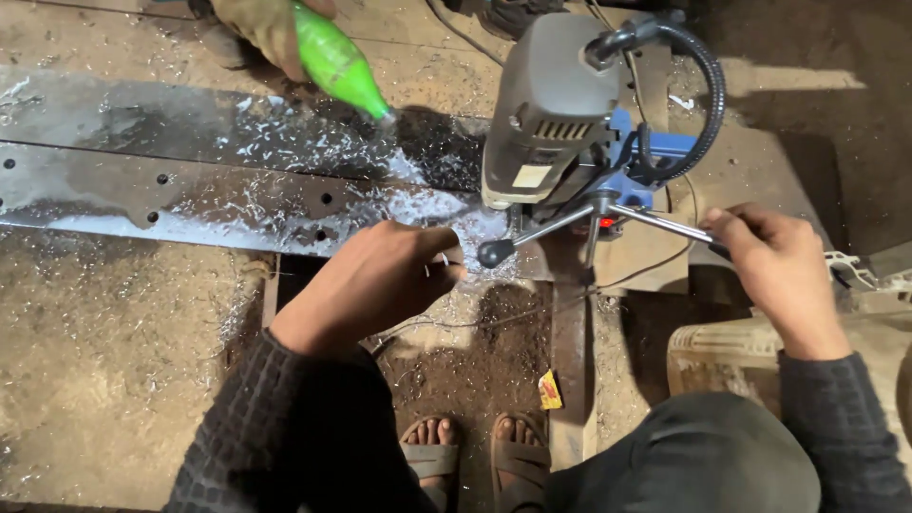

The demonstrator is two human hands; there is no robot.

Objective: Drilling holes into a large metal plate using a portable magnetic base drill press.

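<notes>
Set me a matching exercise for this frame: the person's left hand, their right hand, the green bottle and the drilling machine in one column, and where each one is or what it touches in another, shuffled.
Things:
1. left hand
2. right hand
3. green bottle
4. drilling machine

Places or states:
A. tilted nozzle-down over the metal plate, held by another person's hand
B. grips a feed handle at the right
C. stands upright on the plate
D. rests near the plate's front edge, among shavings

Pairs: 1-D, 2-B, 3-A, 4-C

Left hand (380,275) curled palm-down, right hand (774,261) fisted
</notes>
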